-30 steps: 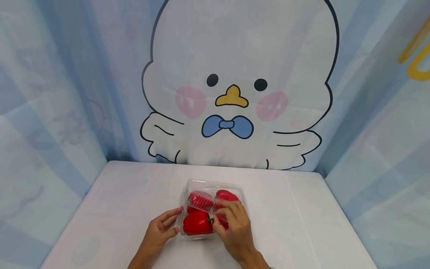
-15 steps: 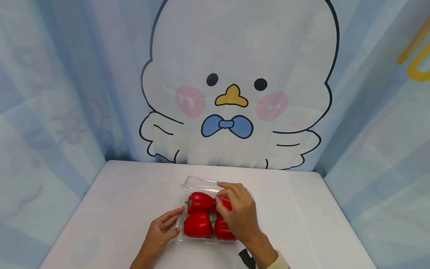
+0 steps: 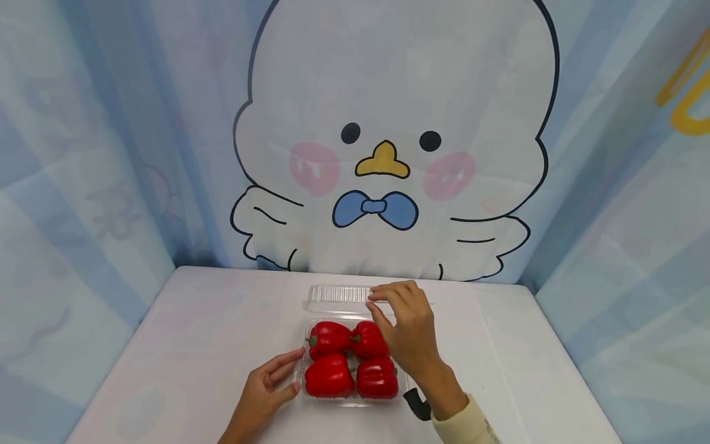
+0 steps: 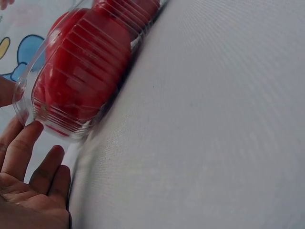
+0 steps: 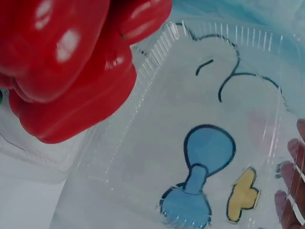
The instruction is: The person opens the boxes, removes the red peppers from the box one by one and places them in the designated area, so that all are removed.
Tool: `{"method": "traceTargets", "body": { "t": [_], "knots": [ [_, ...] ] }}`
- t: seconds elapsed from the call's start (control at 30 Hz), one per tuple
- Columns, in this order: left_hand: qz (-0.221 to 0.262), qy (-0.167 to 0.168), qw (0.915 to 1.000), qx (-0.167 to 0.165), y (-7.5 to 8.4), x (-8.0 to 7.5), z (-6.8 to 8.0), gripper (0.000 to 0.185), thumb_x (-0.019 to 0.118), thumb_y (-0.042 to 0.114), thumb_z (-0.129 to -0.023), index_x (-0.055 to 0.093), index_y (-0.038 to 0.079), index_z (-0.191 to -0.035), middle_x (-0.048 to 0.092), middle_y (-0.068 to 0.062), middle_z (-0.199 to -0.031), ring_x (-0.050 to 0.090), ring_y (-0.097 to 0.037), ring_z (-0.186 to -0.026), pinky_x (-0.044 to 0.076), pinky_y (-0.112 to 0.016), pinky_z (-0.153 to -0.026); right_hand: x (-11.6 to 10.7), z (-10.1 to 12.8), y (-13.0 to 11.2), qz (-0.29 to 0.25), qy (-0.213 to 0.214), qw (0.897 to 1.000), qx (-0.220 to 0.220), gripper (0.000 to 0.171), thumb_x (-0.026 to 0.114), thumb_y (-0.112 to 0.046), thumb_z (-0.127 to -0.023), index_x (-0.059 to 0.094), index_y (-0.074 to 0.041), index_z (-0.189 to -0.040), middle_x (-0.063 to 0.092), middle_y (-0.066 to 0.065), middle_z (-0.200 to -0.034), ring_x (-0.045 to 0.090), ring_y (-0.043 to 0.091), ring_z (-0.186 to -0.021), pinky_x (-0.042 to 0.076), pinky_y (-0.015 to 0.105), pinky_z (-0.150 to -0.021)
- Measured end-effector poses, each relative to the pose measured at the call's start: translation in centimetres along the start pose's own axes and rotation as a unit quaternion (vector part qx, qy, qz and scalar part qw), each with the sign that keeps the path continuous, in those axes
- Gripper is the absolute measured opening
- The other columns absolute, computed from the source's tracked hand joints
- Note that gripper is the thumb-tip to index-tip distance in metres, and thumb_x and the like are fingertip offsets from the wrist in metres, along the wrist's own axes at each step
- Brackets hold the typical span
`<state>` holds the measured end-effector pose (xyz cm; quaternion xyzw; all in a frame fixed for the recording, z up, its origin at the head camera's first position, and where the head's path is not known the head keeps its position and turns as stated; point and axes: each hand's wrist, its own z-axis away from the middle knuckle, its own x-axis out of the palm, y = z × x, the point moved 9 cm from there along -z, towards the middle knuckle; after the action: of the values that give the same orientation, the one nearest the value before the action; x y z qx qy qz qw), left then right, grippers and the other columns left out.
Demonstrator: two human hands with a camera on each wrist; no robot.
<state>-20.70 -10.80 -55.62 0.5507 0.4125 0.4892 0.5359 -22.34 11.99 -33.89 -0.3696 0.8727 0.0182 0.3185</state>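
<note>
A clear plastic clamshell container (image 3: 355, 404) stands on the table, with several red bell peppers (image 3: 330, 377) in its base. Its see-through lid (image 3: 338, 299) is raised at the far side; in the right wrist view the lid (image 5: 157, 119) shows as a ribbed sheet. My right hand (image 3: 413, 327) pinches the lid's rim near its right part, some fingers reaching beyond it. On the container's left side my left hand (image 3: 265, 390) holds the edge by thumb and fingertips, while its ring and little fingers (image 4: 47, 169) hang apart below.
The white table (image 3: 194, 327) carries the container near its middle. A curtain (image 3: 388, 80) printed with a cartoon bird hangs behind the table's far edge, with side curtains left and right. A black strap (image 3: 417, 404) lies beside my right wrist.
The lid has swung up and away from the peppers, carried by my right hand, which has moved up and back. My left hand has stayed at the container's left edge.
</note>
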Motion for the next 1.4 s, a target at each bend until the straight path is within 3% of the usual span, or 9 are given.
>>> {"method": "traceTargets", "body": {
  "t": [0.3,0.67,0.97,1.23,1.4],
  "knots": [
    [-0.018,0.000,0.9997,0.014,0.0,0.2,0.1,0.054,0.075,0.010,-0.088,0.056,0.007,-0.138,0.057,-0.009,-0.144,0.052,0.003,-0.129,0.039,-0.008,-0.102,-0.8,-0.5,2.8,0.012,0.018,0.999,0.035,0.024,0.082,-0.007,-0.080,0.071,-0.009,-0.102,0.073,0.002,-0.101,0.060,0.018,-0.094,0.054,0.037,-0.085],
    [-0.030,-0.014,0.9993,0.019,0.4,0.2,0.2,0.053,0.072,0.014,-0.091,0.053,0.006,-0.140,0.054,-0.010,-0.147,0.050,-0.004,-0.134,0.041,-0.013,-0.105,-1.2,-0.4,6.3,-0.010,0.009,0.995,0.104,0.018,0.081,-0.010,-0.083,0.071,-0.011,-0.098,0.069,0.003,-0.114,0.058,0.019,-0.108,0.053,0.036,-0.092],
    [-0.028,-0.011,0.9994,0.019,0.4,0.1,0.2,0.052,0.072,0.012,-0.091,0.054,0.006,-0.139,0.055,-0.010,-0.147,0.051,0.000,-0.131,0.040,-0.012,-0.104,-1.0,0.3,9.3,-0.067,0.025,0.984,0.163,0.019,0.079,-0.008,-0.084,0.070,-0.010,-0.100,0.065,0.004,-0.120,0.062,0.014,-0.112,0.057,0.031,-0.091],
    [-0.022,-0.008,0.9995,0.023,0.2,0.1,0.0,0.052,0.073,0.011,-0.090,0.055,0.005,-0.138,0.055,-0.011,-0.146,0.051,0.001,-0.130,0.040,-0.010,-0.104,0.1,1.4,11.0,-0.123,0.043,0.974,0.187,0.022,0.078,-0.005,-0.084,0.070,-0.011,-0.104,0.065,0.004,-0.119,0.063,0.017,-0.111,0.058,0.033,-0.089],
    [-0.020,-0.002,0.9996,0.021,0.1,0.1,0.0,0.051,0.073,0.010,-0.089,0.056,0.005,-0.137,0.056,-0.011,-0.145,0.053,0.000,-0.130,0.040,-0.010,-0.103,1.1,2.1,11.9,-0.149,0.049,0.968,0.195,0.027,0.077,0.001,-0.083,0.069,-0.006,-0.108,0.065,0.012,-0.118,0.065,0.024,-0.110,0.058,0.038,-0.087]
  ]
}}
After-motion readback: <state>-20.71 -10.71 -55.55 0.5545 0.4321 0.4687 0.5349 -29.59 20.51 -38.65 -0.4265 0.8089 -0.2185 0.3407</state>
